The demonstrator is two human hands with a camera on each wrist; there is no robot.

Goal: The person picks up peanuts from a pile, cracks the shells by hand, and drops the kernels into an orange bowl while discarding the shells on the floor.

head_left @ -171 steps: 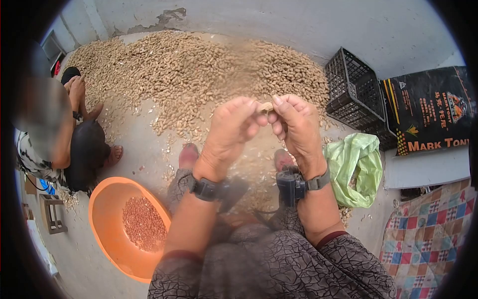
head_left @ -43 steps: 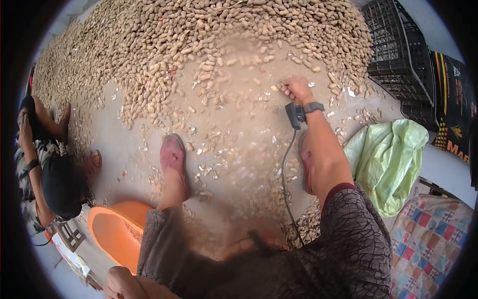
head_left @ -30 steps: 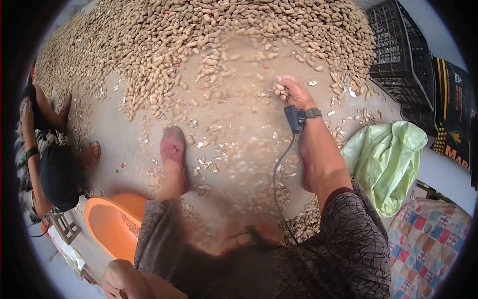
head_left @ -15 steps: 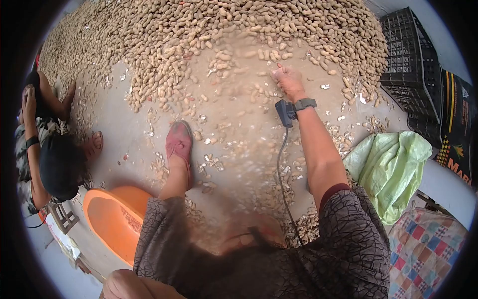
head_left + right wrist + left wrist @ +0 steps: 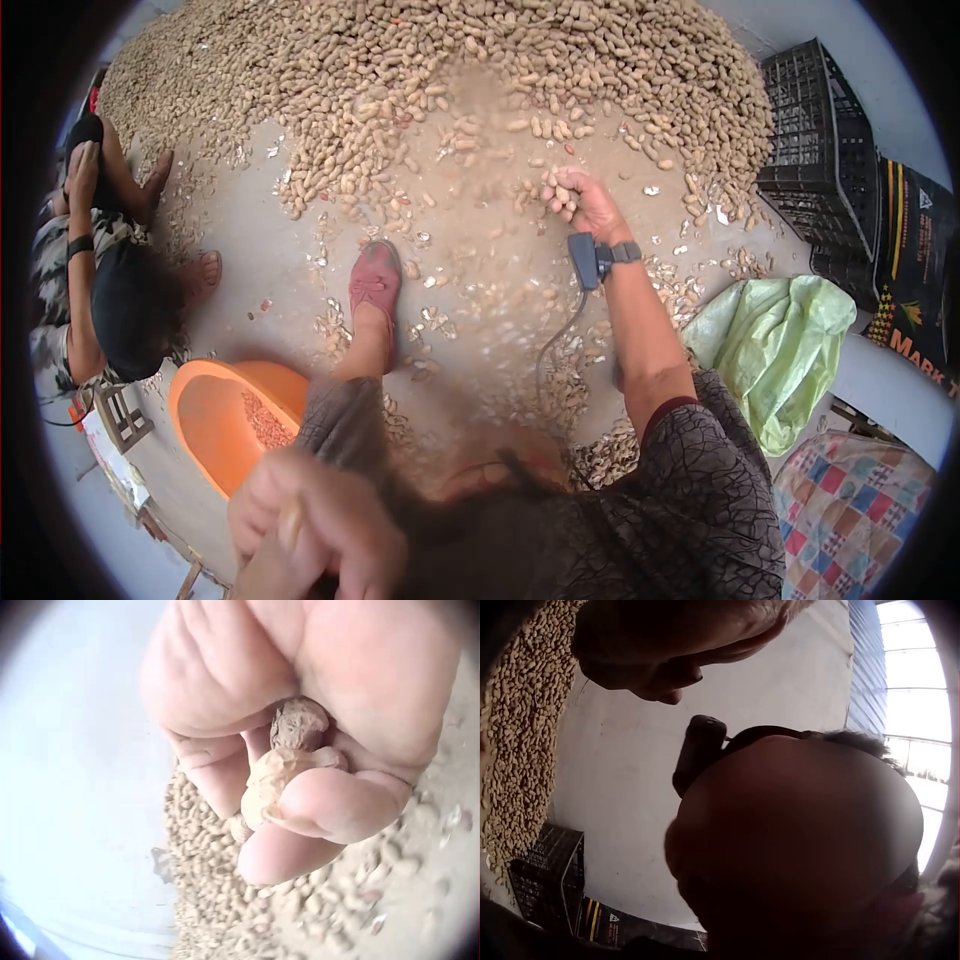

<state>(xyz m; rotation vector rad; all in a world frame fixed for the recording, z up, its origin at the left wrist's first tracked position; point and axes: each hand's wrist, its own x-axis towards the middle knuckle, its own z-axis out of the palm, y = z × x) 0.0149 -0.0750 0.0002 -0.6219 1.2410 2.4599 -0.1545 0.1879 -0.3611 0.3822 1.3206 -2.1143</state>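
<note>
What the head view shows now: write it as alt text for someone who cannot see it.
A person's right hand holds a few unshelled peanuts over a floor littered with shells, in front of a large peanut heap. The blurred left hand shows beside an orange tub of shelled peanuts, with another person at far left.

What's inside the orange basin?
Reddish peanut kernels lie inside the orange basin. The blurred left hand hides part of the basin from the head view, so anything behind it can't be seen.
</note>
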